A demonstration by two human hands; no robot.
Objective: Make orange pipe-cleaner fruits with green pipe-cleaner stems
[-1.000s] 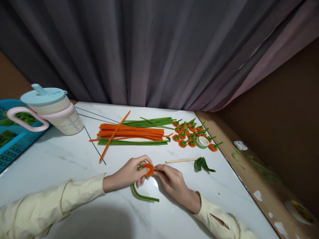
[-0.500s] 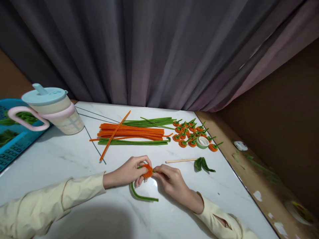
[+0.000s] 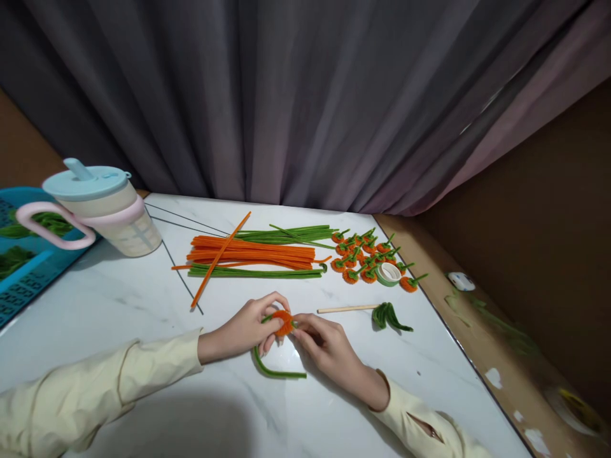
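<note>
Both hands meet over the white marble table (image 3: 119, 305). My left hand (image 3: 243, 331) pinches a small orange pipe-cleaner pumpkin (image 3: 283, 322). My right hand (image 3: 329, 350) grips the same pumpkin from its right side with its fingertips. A green pipe-cleaner stem (image 3: 274, 371) curls out from under the pumpkin and lies on the table below my left hand.
Straight orange and green pipe cleaners (image 3: 252, 254) lie behind the hands, several finished pumpkins (image 3: 363, 257) and a tape roll (image 3: 387, 273) to their right. A wooden stick (image 3: 346, 308) and green bits (image 3: 389, 316) lie nearby. A lidded cup (image 3: 102, 213) and blue tray (image 3: 23, 261) stand left.
The hands turned the pumpkin a little and shifted slightly. The green stem swung and now lies flatter on the table.
</note>
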